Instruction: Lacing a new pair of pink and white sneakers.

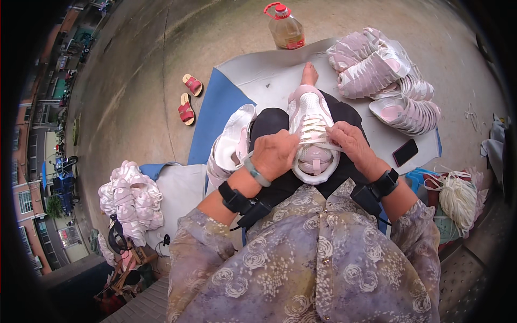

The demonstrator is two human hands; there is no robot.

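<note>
A pink and white sneaker [312,107] lies across my lap, its toe pointing away and its heel opening toward me. White shoelace [313,128] crosses the tongue through the eyelets. My left hand [273,155] is closed at the shoe's left side, pinching the lace near the top eyelets. On the other side my right hand [349,141] pinches the lace between thumb and forefinger. A stretch of lace runs across the shoe between both hands. The left fingertips are partly hidden behind the knuckles.
Stacked pink and white shoe uppers [371,70] lie ahead right, with a black phone [405,153] nearer. A white shoelace bundle [456,202] hangs at right. More shoes [231,142] rest left; a pile of uppers [131,202] sits farther left. Red sandals [186,110] and an oil jug [285,28] stand beyond.
</note>
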